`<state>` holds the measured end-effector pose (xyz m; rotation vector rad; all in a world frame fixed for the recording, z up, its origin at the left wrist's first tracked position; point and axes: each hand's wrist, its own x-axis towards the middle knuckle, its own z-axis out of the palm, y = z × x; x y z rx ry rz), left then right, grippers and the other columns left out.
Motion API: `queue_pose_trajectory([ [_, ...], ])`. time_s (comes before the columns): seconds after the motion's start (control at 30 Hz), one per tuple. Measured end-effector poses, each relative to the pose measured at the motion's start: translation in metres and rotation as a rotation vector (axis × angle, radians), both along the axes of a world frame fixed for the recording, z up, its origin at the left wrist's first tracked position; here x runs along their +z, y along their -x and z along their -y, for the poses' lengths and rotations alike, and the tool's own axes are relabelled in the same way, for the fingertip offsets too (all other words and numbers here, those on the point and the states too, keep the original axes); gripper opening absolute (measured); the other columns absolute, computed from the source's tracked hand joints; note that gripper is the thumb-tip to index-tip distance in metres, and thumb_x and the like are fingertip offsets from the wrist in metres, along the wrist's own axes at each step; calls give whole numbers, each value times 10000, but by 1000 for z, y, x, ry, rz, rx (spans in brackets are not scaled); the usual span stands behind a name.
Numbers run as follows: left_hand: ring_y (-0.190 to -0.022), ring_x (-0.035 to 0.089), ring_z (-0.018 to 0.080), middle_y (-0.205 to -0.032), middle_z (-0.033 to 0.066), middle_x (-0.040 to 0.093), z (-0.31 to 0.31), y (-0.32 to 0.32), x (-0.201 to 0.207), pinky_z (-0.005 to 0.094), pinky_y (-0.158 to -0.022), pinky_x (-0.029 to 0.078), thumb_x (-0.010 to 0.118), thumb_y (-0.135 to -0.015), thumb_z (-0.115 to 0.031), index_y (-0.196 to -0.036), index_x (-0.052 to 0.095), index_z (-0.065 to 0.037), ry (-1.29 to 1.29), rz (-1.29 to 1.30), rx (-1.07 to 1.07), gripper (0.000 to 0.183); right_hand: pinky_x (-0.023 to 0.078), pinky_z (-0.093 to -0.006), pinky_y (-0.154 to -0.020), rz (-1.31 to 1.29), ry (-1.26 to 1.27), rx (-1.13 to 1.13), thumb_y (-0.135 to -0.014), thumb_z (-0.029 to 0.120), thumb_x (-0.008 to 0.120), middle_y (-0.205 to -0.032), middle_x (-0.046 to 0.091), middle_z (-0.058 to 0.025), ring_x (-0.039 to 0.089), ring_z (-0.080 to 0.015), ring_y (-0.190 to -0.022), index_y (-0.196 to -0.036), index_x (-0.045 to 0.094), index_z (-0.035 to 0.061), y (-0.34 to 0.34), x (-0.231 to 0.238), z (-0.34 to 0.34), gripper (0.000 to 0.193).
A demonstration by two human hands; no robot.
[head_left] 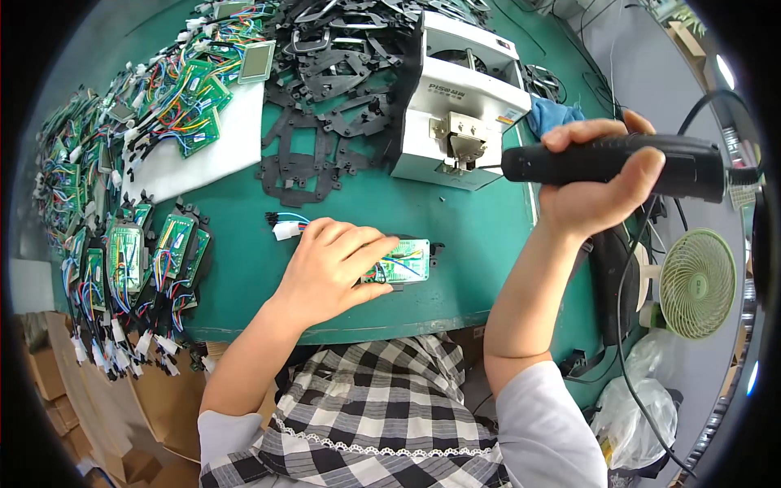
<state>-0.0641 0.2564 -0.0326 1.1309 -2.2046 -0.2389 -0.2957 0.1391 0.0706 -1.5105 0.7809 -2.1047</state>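
My right hand is wrapped round a black electric screwdriver, held sideways above the bench with its cable leaving the rear end. The bit points left and reaches the front fitting of a white screw feeder; whether it touches a screw there is too small to tell. My left hand grips a green circuit board near the bench's front edge, thumb along its near side. A black plastic frame shows around the board. Wires with a white connector stick out beyond my left fingers.
Wired circuit boards are heaped at the left, some on a white foam sheet. Boards in black frames stack nearer me. Loose black frames lie behind. A blue cloth, green fan and hanging cable are right.
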Motion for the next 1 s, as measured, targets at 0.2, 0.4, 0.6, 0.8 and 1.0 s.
queue_pose_trajectory([
  [0.2,-948,600,218,-1073,32,646,-2,-11,2,376,-812,445,824,-601,-304,-1039,682,-87,136,21,117,510,476,-270,-457,-1,122,73,-864,465,624,-573,580,-123,556,-180,-422,-1034,424,-104,-26,2,8,626],
  [0.4,-956,598,272,-1107,80,639,0,-14,0,394,-833,479,823,-609,-262,-1034,671,-34,112,-71,203,506,452,-243,-460,-39,87,61,-880,417,644,-544,571,-87,559,-143,-437,-942,515,-59,-40,4,10,498],
  [0.6,-976,592,288,-1127,100,630,3,-18,0,386,-818,496,847,-588,-211,-1001,673,-45,62,-182,272,477,453,-245,-489,-34,32,4,-882,350,651,-562,583,-86,557,-138,-453,-964,525,-69,-47,6,0,446],
  [0.8,-980,587,287,-1099,79,631,6,-25,0,381,-809,491,825,-627,-177,-963,674,-53,-76,-153,330,389,476,-305,-498,-28,-82,74,-876,481,596,-585,575,-123,551,-190,-450,-1059,457,-80,-34,2,-2,606],
  [1.0,-1058,571,298,-1104,98,641,7,-21,14,402,-934,402,788,-707,-271,-1060,661,-65,-72,-69,417,428,447,-378,-469,199,-157,207,-890,599,477,-659,570,-125,539,-241,-482,-1128,492,28,-17,-1,-15,619],
])
